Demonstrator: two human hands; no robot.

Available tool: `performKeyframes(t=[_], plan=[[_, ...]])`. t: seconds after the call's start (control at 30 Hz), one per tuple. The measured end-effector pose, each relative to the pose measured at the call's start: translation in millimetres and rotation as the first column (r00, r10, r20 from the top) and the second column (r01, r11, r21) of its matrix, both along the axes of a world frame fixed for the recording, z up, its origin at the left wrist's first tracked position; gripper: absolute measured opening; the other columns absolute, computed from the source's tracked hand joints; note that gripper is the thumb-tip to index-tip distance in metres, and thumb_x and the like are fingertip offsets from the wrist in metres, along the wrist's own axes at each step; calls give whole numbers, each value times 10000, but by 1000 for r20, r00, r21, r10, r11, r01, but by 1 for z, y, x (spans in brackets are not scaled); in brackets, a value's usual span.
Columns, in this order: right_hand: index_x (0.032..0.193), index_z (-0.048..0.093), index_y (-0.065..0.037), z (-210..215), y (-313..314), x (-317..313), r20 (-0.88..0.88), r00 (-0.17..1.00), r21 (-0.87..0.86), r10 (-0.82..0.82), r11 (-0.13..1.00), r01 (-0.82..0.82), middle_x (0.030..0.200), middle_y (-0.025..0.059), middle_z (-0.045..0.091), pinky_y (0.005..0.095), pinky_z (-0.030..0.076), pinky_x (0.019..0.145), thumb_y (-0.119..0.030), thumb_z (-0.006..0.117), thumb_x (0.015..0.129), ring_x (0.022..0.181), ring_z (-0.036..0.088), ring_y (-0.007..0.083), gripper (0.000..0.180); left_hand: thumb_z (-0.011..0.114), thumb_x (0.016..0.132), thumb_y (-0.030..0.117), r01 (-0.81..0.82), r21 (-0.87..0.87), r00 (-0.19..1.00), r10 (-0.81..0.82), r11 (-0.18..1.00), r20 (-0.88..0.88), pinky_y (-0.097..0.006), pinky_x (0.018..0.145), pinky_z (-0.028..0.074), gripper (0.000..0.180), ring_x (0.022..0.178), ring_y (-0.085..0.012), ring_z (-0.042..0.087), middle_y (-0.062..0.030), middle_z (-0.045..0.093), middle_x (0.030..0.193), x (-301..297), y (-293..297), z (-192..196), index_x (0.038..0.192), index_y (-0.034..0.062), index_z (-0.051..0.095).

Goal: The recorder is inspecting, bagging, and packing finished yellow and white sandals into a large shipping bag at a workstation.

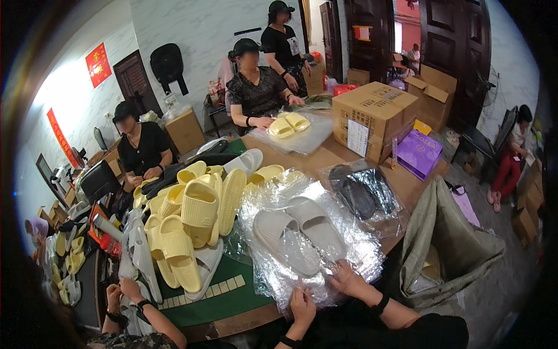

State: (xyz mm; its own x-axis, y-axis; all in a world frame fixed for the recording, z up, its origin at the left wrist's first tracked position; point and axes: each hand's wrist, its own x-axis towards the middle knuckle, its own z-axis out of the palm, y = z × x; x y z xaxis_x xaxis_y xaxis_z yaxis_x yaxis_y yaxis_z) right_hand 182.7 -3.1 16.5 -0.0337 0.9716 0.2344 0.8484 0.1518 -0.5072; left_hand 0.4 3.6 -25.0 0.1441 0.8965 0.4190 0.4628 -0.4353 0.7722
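The pair of grey slippers (299, 232) lies side by side on a stack of clear plastic bags (360, 256), spread on the table (325, 154) directly in front of the person. The left hand (302, 305) pinches the near edge of the film between fingers and thumb. The right hand (349, 279) presses on the film just beside the heel of the right-hand slipper, fingers curled onto the plastic; neither hand grips a slipper itself.

Surroundings: a heap of yellow slippers (192, 221) lies left of the grey pair, close to it. A bagged dark pair (363, 195) lies just behind, a cardboard box (372, 116) farther back. Other people work at the far side and at the lower left (their hands are separate from the two described).

Probable faults from this state:
- The film is slick and layered; a pinch may lift several sheets at once.
- Uneven pull on the near edge could slide the grey pair off alignment, or toward the yellow heap.
- A thin bag may tear if it snags on a heel.
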Motion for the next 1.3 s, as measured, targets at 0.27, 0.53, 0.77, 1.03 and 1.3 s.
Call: performKeyframes(t=[0.27, 0.53, 0.77, 1.03, 1.3], plan=[[1113, 588, -101, 28, -11, -4, -95, 991, -85, 93, 991, -101, 1073, 171, 561, 425, 430, 867, -261, 562, 848, 1027, 495, 364, 311, 523, 838, 30, -47, -132, 998, 53, 990, 46, -397, 640, 446, 57, 742, -339, 566, -178, 560, 770, 3, -2, 17, 849, -25, 532], [1151, 552, -21, 50, -34, -7, -862, 504, -407, 52, 522, -750, 1040, 85, 616, 293, 455, 857, -379, 374, 969, 959, 569, 150, 440, 336, 971, 149, 336, -317, 798, -90, 887, 596, -320, 736, 501, 546, 898, -223, 589, -226, 537, 1099, 1, -1, 74, 1417, 101, 24], [1362, 183, 4, 33, -24, 17, -687, -643, 138, -339, 808, -573, 1320, 229, 360, 463, 486, 905, -603, 371, 867, 1150, 479, 322, 806, 364, 961, 136, 596, -348, 769, -389, 724, 507, -328, 835, 458, 291, 1002, -247, 576, -159, 567, 1116, 17, -28, 93, 1230, 39, 419], [1293, 363, -40, 52, -10, 12, -866, -78, -465, -493, 854, -233, 1166, 140, 517, 381, 488, 819, -47, 557, 787, 1017, 542, 239, 542, 577, 861, 129, 831, -321, 497, -866, 454, 61, -351, 929, 406, 522, 1124, -305, 499, -175, 483, 1252, 4, -10, 117, 1334, 68, 364], [1336, 346, 1, 68, 31, 58, -944, 241, -189, -225, 968, 167, 1249, 151, 478, 306, 447, 881, -163, 498, 874, 1087, 496, 220, 513, 600, 830, 82, 487, -419, 873, -431, 767, 228, -333, 810, 483, 589, 974, -256, 571, -178, 498, 1214, -11, 0, 64, 1361, 79, 344]])
